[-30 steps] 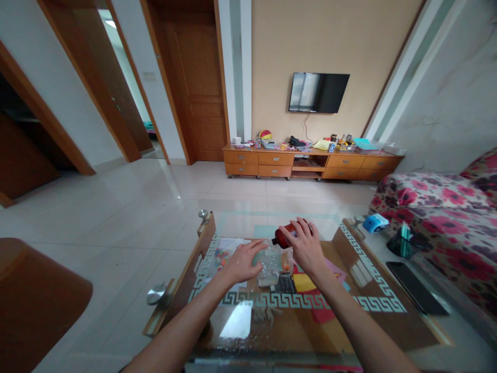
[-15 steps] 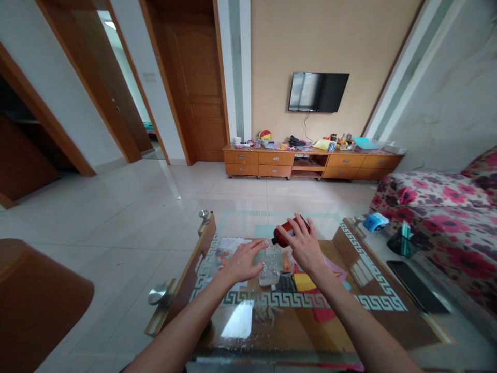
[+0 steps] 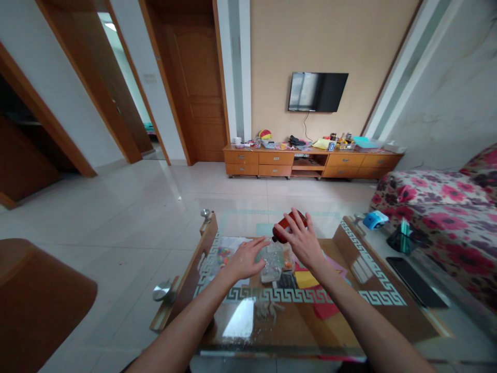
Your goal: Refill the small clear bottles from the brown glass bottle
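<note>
My right hand (image 3: 301, 239) grips a reddish-brown bottle (image 3: 286, 226), tilted with its dark cap pointing left and down. Under the cap stands a clear plastic container (image 3: 272, 261) on the glass coffee table (image 3: 287, 321). My left hand (image 3: 245, 257) rests beside that container on its left, fingers spread and touching its side. Coloured paper sheets, yellow (image 3: 305, 280) and red (image 3: 325, 310), lie on the table right of the container.
A floral sofa (image 3: 438, 207) stands at right, a brown chair (image 3: 34, 300) at left. A black phone (image 3: 415, 282), a dark pen holder (image 3: 402, 239) and a blue object (image 3: 375, 219) sit on the table's right side. A TV cabinet (image 3: 310, 163) lines the far wall.
My right hand has lifted the bottle a little and tilted it more over the container. The left hand stays beside the container.
</note>
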`<state>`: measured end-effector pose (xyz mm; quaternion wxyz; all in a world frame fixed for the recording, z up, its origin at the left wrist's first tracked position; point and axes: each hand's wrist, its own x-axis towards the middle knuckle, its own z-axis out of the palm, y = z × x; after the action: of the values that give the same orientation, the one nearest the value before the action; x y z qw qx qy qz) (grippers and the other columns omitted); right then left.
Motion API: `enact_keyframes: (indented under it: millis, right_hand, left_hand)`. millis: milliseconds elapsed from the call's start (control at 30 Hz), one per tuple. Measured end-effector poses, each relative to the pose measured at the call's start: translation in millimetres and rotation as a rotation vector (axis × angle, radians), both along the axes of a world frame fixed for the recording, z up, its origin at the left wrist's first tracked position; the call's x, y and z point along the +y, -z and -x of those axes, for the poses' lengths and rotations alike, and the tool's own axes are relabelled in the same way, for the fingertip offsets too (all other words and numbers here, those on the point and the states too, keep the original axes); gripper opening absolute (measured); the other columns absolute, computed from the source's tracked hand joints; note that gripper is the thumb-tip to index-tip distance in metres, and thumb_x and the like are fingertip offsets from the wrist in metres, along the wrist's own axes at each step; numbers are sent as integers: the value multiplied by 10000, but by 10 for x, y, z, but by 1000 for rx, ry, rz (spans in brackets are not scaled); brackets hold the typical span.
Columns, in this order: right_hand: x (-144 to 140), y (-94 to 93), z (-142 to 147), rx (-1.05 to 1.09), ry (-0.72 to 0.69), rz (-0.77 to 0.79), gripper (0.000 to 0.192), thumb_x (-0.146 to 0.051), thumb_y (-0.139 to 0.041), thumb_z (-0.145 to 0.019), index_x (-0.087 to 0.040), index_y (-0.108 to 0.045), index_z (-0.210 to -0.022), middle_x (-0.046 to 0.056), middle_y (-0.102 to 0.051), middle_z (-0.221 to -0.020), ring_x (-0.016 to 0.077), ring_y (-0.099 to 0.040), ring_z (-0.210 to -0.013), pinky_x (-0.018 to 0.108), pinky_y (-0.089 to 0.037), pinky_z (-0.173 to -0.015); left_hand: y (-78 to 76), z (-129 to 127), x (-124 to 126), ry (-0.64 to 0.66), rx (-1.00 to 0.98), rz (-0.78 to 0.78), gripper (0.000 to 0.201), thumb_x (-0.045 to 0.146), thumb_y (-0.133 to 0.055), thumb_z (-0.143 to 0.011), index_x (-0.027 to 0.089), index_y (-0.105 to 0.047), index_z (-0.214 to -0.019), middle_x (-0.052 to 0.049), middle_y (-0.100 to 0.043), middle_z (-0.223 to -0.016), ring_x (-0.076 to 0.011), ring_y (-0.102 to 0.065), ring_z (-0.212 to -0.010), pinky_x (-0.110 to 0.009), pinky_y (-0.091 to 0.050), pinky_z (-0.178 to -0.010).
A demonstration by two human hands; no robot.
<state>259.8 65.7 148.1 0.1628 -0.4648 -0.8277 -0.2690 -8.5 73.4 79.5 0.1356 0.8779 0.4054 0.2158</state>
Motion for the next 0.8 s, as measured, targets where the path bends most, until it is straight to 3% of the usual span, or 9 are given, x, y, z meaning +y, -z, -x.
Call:
enact_keyframes:
  millis: [433,800]
  right_hand:
    - [16,-6,-68,-45,-65,24,746,-72,-656,-940,-378,-474,-1596,92,-314,-1757,386,-42,-1669,761,-94,-1287]
    - [35,16,-110,-68,-78,8,701,-191,-651,-987,-404,-435,-1619,81,-337,-1743,391,-73,-1664,759,-101,-1280]
  left_hand:
    - [-48,-57,-196,-19,87,-18,689,274,-510,-966,275,-411,-1648,-61,-338,-1759,-273,-468,-1537,-487,-396,-1264]
    - [-75,-77,-242,-36,112,-10,710,267,-478,-968,243,-374,-1670,-78,-336,-1760,-275,-464,-1541,-462,-400,-1264]
